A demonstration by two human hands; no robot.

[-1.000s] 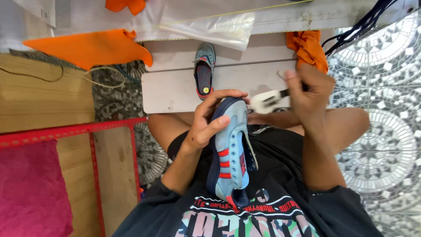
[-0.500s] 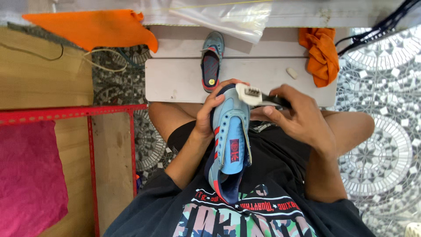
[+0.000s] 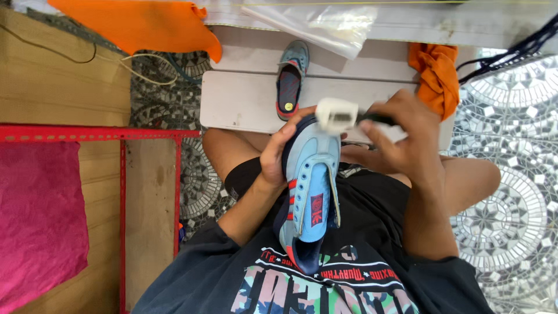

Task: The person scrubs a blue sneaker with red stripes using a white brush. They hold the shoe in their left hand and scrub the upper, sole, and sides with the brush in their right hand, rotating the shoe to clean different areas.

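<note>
Light blue sneaker (image 3: 310, 197) with red stripes, held toe-up over the person's lap, its heel against the dark printed shirt (image 3: 325, 273). The left hand (image 3: 278, 154) wraps its fingers around the toe end, apparently to steady it. The right hand (image 3: 407, 136) has its fingers closed on a dark-handled brush (image 3: 340, 115) whose white head meets the toe. The matching second sneaker (image 3: 290, 78) lies beyond on a white step (image 3: 238, 104), near orange cloths (image 3: 439, 78). A clear plastic bag (image 3: 325, 23) lies farther off; its contents are unclear.
</note>
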